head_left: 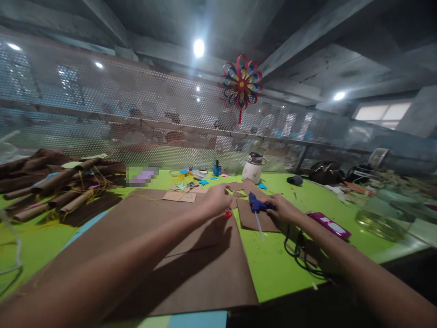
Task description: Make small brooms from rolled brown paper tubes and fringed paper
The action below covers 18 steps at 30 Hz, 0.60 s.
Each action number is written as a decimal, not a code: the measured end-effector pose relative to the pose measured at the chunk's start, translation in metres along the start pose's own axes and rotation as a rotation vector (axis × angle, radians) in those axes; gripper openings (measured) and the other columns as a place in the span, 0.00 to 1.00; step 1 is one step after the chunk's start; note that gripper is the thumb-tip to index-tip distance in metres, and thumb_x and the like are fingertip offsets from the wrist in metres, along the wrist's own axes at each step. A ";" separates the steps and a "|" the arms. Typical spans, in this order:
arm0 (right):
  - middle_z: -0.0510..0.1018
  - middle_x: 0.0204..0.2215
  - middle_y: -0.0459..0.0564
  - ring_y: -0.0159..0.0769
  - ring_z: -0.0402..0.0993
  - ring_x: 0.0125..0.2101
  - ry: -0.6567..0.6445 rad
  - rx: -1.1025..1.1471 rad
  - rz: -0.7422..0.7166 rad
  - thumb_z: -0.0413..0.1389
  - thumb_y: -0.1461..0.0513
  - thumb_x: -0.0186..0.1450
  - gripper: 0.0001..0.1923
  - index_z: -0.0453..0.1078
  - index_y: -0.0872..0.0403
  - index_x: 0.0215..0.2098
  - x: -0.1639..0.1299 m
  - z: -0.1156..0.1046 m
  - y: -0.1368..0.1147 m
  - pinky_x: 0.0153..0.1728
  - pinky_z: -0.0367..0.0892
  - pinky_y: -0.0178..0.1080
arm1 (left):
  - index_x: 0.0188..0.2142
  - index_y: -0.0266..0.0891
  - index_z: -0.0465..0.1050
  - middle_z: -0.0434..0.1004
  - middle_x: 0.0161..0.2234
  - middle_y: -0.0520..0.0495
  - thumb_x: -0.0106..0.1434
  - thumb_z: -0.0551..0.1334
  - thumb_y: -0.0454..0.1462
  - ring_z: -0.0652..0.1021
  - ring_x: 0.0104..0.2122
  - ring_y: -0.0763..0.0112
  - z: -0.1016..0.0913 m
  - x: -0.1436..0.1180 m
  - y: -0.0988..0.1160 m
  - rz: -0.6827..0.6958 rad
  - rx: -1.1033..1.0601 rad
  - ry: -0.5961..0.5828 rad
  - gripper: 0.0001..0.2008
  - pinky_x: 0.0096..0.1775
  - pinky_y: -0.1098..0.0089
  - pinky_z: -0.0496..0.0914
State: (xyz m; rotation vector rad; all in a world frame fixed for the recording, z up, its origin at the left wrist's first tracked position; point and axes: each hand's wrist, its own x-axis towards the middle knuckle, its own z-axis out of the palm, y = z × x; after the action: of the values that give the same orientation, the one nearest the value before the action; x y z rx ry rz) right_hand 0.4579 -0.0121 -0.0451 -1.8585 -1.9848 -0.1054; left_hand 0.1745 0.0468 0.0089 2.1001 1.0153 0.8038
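Observation:
My right hand (282,209) is closed on the handle of a blue glue gun (256,204), which lies over a small piece of brown cardboard (252,219). A pale glue stick (259,226) sticks out of the gun toward me. Over the right edge of a large brown paper sheet (201,269), my left hand (218,199) has its fingers curled together; what they hold, if anything, is hidden. Just below those fingers is a small red-orange object (228,212), too small to name. A tan card strip (179,196) rests left of my left hand.
Brown paper rolls (58,180) with yellow string pile up at left. Behind stand a white bottle (251,168) and a small blue bottle (217,169). At right are a purple case (329,225), a black cord (300,255) and a clear jar (380,218). A colourful paper flower (241,84) hangs ahead.

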 end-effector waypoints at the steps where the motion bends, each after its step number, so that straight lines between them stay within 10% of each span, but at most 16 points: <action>1: 0.77 0.37 0.55 0.45 0.68 0.41 0.003 -0.014 0.003 0.60 0.64 0.53 0.14 0.77 0.54 0.39 0.002 -0.004 -0.004 0.44 0.61 0.42 | 0.45 0.32 0.72 0.77 0.40 0.37 0.52 0.61 0.33 0.75 0.40 0.57 -0.015 -0.001 -0.003 -0.002 0.029 0.019 0.19 0.39 0.66 0.66; 9: 0.77 0.34 0.55 0.42 0.70 0.35 0.021 0.036 -0.115 0.55 0.60 0.60 0.10 0.78 0.55 0.35 0.027 -0.024 -0.093 0.38 0.61 0.39 | 0.20 0.38 0.74 0.72 0.18 0.50 0.45 0.62 0.34 0.69 0.22 0.70 -0.107 -0.040 -0.063 -0.134 0.226 0.061 0.03 0.27 0.73 0.58; 18: 0.80 0.32 0.52 0.41 0.73 0.32 -0.062 0.231 -0.190 0.61 0.58 0.54 0.14 0.77 0.51 0.39 0.027 0.039 -0.199 0.35 0.62 0.37 | 0.10 0.40 0.63 0.62 0.12 0.53 0.43 0.63 0.35 0.62 0.19 0.73 -0.117 -0.097 -0.102 -0.223 0.070 0.045 0.11 0.26 0.72 0.54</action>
State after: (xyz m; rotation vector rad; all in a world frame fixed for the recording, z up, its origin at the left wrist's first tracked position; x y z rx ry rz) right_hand 0.2549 0.0049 -0.0265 -1.5453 -2.1131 0.1235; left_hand -0.0058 0.0493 -0.0234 1.9886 1.2927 0.7156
